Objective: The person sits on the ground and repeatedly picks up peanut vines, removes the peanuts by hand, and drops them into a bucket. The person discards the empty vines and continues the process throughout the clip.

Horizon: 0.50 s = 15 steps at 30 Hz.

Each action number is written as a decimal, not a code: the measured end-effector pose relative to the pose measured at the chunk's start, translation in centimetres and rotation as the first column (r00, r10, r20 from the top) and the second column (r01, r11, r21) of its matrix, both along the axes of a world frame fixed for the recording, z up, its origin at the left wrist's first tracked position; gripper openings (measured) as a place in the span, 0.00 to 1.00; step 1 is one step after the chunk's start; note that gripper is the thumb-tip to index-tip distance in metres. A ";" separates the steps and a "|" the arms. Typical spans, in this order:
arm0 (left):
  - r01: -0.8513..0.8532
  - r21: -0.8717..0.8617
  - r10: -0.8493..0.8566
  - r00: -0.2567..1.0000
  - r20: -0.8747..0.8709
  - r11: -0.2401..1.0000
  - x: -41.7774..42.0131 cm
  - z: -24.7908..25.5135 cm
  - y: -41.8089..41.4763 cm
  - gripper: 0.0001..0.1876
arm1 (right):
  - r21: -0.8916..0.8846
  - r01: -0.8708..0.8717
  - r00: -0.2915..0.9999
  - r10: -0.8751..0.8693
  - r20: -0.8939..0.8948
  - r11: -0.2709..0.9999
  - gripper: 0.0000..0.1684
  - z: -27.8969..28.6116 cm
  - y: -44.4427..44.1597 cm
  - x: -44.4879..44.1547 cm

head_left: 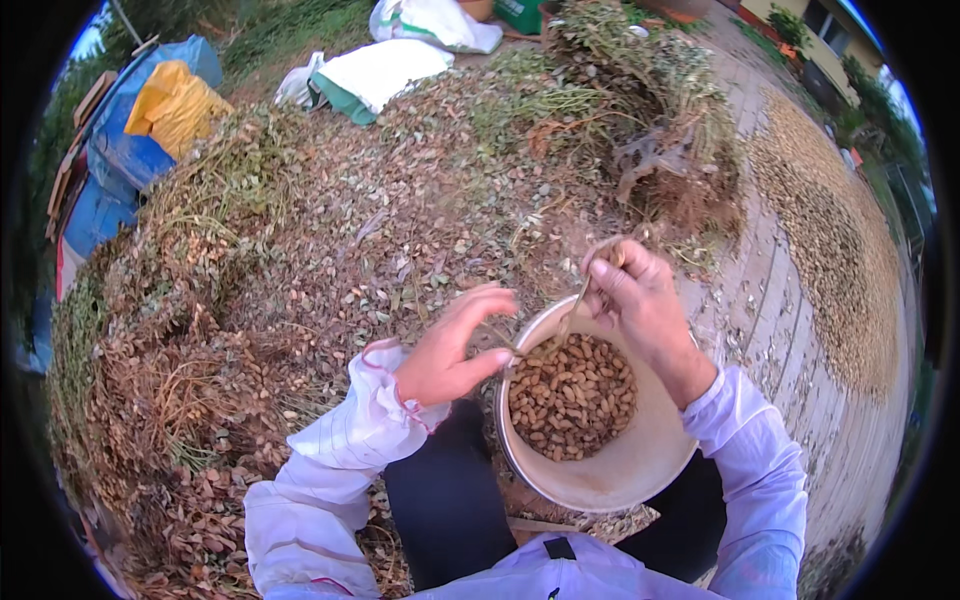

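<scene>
A white bucket [645, 457] stands between my knees, partly filled with unshelled peanuts [570, 397]. My right hand [634, 296] is above the bucket's far right rim, its fingers pinched on a thin peanut plant stem [577, 304] that hangs down over the bucket. A peanut pod seems to be at its fingertips. At the bucket's left rim, my left hand [457, 345] has its thumb and fingers spread, with the stem's lower end near the thumb. No firm hold by the left hand shows.
Heaped peanut plants [187, 390] lie at left, and another pile [660, 135] at upper right. Dry leaves cover the ground ahead. Peanuts [832, 247] are spread over paving at right. White sacks [390, 71] lie at the far side; blue tarpaulin [112, 202] and yellow sheeting [176, 109] stand upper left.
</scene>
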<state>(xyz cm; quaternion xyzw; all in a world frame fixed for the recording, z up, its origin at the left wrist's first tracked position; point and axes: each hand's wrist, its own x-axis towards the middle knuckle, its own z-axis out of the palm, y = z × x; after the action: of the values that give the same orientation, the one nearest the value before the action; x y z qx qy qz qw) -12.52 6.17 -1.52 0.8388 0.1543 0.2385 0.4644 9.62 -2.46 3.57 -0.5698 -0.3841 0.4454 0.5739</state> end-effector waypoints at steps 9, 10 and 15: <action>0.045 -0.370 -0.132 0.968 -0.214 0.928 9.0 4.4 -10.4 0.16 | 0.125 0.316 0.948 -0.318 -0.010 0.940 0.05 -0.6 -10.4 -1.7; 0.040 -0.233 -0.092 0.972 -0.218 0.972 9.4 3.6 -11.1 0.16 | 0.087 0.359 0.933 -0.359 -0.020 0.929 0.06 -0.5 -11.3 -2.0; -0.062 -0.044 0.049 0.967 -0.252 0.997 10.1 3.1 -14.8 0.15 | 0.318 0.451 0.718 -0.551 0.425 0.834 0.12 -3.2 -13.0 -0.8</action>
<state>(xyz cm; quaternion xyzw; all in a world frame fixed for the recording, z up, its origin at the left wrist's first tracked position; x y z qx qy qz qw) -2.40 -8.60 1.62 0.8454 0.2411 0.1396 0.4557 8.80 -15.49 0.39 -0.6897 -0.3908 0.0702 0.6055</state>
